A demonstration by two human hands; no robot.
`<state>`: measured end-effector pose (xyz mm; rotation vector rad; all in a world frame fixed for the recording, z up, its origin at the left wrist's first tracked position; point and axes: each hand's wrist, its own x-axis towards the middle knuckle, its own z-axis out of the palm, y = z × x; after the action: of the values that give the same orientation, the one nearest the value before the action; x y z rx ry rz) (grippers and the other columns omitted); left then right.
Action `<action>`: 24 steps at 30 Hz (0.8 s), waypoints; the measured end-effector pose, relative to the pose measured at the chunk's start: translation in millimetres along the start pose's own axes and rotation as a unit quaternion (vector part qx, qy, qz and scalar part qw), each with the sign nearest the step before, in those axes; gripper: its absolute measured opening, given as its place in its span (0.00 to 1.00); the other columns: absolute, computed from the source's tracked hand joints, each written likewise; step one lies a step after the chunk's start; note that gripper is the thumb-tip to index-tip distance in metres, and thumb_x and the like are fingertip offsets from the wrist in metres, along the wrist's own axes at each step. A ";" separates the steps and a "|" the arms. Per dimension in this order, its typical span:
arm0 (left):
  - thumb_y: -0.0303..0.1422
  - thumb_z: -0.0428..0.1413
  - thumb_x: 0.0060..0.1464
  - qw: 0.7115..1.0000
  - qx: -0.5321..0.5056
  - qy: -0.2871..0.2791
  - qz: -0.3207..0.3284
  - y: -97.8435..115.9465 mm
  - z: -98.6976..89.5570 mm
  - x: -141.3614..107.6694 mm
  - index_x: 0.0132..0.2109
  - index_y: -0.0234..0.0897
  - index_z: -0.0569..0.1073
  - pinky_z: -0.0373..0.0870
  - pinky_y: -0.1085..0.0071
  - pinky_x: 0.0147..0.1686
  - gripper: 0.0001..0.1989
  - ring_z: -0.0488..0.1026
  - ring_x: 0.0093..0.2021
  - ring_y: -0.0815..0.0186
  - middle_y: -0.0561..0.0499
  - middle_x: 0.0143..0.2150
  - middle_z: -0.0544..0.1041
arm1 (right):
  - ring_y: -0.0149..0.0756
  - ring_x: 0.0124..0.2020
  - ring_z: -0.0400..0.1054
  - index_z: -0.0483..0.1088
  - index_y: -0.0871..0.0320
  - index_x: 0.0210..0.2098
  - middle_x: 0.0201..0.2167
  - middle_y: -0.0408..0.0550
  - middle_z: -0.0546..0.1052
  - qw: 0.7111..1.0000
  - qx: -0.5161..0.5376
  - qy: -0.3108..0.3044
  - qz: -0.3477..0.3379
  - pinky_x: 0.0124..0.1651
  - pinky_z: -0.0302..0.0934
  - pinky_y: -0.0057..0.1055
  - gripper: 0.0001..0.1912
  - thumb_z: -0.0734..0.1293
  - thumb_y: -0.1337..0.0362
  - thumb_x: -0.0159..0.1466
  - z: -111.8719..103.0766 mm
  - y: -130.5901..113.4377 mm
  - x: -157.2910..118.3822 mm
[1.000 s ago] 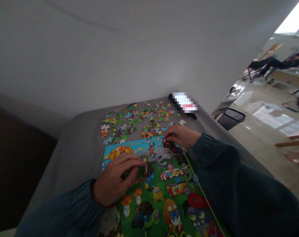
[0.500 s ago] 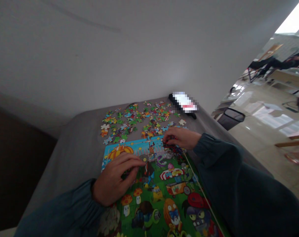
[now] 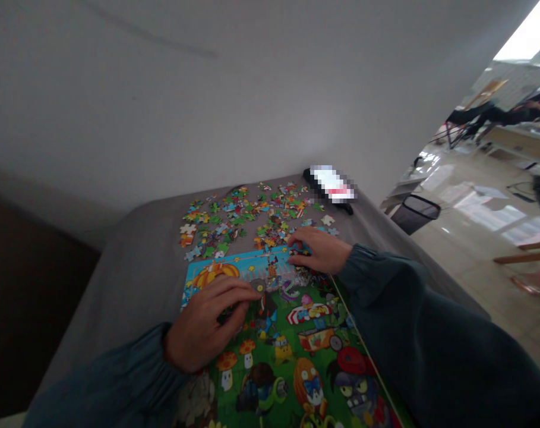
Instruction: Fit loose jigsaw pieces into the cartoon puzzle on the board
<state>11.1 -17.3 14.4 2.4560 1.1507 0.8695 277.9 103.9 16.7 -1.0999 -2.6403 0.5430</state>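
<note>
The grey-covered worktop [image 3: 136, 255] is seen on both sides of the colourful puzzle [image 3: 287, 356]. The puzzle's left part is covered by the left hand [image 3: 207, 324], its thumb and forefinger slightly apart. Beyond the puzzle's far edge, loose pieces [image 3: 250, 208] are scattered (mostly green and orange). At the puzzle's far right corner, the right hand [image 3: 322, 248] is placed, thumb and forefinger parted. Beyond that corner, a device [image 3: 331, 183] with a lit, pixelated screen is laid down.
</note>
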 end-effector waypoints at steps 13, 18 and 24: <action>0.25 0.50 0.62 1.000 -0.007 0.000 -0.005 -0.1 -0.2 -2.5 0.46 0.42 0.77 0.72 0.69 0.46 0.13 0.75 0.45 0.66 0.50 0.45 0.79 | 0.37 0.38 0.67 0.73 0.60 0.42 0.35 0.49 0.75 1.000 -0.003 -0.012 0.011 0.44 0.60 0.34 0.08 0.69 0.64 0.63 -7.4 -0.5 -0.7; 0.25 0.51 0.62 1.000 -0.009 0.002 -0.006 -0.8 0.4 -2.9 0.47 0.42 0.77 0.72 0.69 0.46 0.13 0.75 0.46 0.66 0.50 0.45 0.79 | 0.33 0.33 0.67 0.73 0.60 0.41 0.36 0.49 0.76 0.998 0.019 0.046 0.023 0.39 0.60 0.31 0.07 0.63 0.68 0.66 -18.9 6.5 -2.8; 0.26 0.50 0.63 1.000 -0.013 -0.007 -0.007 -1.5 0.9 -2.0 0.47 0.42 0.77 0.72 0.69 0.47 0.13 0.75 0.46 0.66 0.49 0.45 0.79 | 0.37 0.40 0.69 0.75 0.59 0.37 0.37 0.50 0.77 1.000 -0.011 -0.018 -0.012 0.46 0.61 0.33 0.05 0.66 0.69 0.65 -9.3 6.2 -0.6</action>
<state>9.8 -18.0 12.2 2.4262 1.1446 0.8575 285.4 109.8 22.4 -1.0730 -2.6934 0.5349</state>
